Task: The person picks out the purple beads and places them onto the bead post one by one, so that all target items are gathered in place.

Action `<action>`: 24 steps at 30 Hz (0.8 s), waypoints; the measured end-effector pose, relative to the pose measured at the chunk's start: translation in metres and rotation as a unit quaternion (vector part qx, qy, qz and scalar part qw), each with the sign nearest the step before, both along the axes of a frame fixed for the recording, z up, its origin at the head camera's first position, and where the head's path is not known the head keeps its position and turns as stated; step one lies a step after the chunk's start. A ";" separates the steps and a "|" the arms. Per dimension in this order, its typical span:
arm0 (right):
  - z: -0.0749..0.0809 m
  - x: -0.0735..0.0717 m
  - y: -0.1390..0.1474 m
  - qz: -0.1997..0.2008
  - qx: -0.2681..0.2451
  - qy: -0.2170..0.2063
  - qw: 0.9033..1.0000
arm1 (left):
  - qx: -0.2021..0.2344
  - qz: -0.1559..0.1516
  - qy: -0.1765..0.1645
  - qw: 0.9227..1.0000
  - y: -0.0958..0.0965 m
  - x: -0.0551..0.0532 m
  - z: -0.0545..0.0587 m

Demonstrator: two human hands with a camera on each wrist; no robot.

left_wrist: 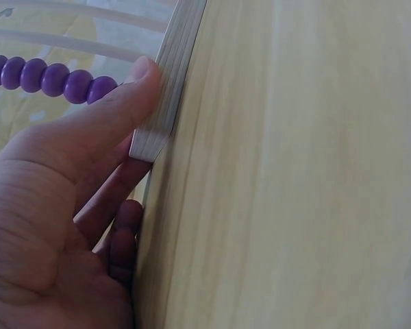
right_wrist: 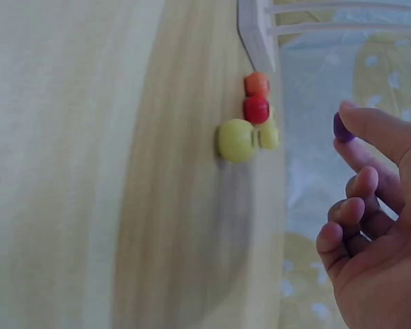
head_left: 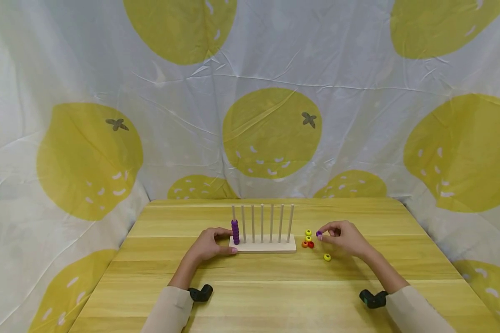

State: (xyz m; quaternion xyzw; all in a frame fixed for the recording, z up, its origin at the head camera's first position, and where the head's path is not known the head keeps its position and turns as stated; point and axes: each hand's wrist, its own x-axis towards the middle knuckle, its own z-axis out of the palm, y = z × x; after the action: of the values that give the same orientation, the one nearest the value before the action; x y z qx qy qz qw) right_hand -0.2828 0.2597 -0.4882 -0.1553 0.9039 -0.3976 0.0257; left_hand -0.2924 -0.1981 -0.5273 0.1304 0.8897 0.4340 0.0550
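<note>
A wooden peg rack [head_left: 266,248] with several upright pegs stands on the table. Purple beads [head_left: 235,232] are stacked on its leftmost peg. My left hand [head_left: 208,245] grips the left end of the rack's base, thumb along the front edge and fingers behind, as the left wrist view [left_wrist: 89,157] also shows. Between thumb and index finger, my right hand [head_left: 345,237] pinches one purple bead [right_wrist: 340,128], held above the table just right of the loose beads. Its other fingers are curled in toward the palm.
Right of the rack lie two yellow beads [head_left: 308,235], an orange bead [head_left: 304,244] and a red bead [head_left: 311,244], close together. Another yellow bead [head_left: 327,257] lies nearer the front. A lemon-print cloth [head_left: 271,134] hangs behind the wooden table [head_left: 275,300].
</note>
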 end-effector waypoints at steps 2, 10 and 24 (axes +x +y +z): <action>0.006 -0.001 -0.001 0.003 -0.004 -0.003 1.000 | 0.000 0.000 -0.001 1.000 0.000 0.000 0.000; 0.032 -0.002 -0.004 0.014 -0.014 0.008 1.000 | 0.000 -0.002 -0.001 1.000 0.001 0.001 0.001; 0.072 -0.016 -0.020 0.019 -0.021 0.038 0.999 | 0.004 -0.003 -0.004 1.000 0.000 -0.001 0.001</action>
State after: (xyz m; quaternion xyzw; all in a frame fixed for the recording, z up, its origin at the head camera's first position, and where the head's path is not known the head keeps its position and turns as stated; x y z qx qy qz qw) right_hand -0.2989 0.2396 -0.4158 -0.1883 0.8927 -0.4095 -0.0040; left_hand -0.2930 -0.1983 -0.5263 0.1318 0.8872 0.4381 0.0593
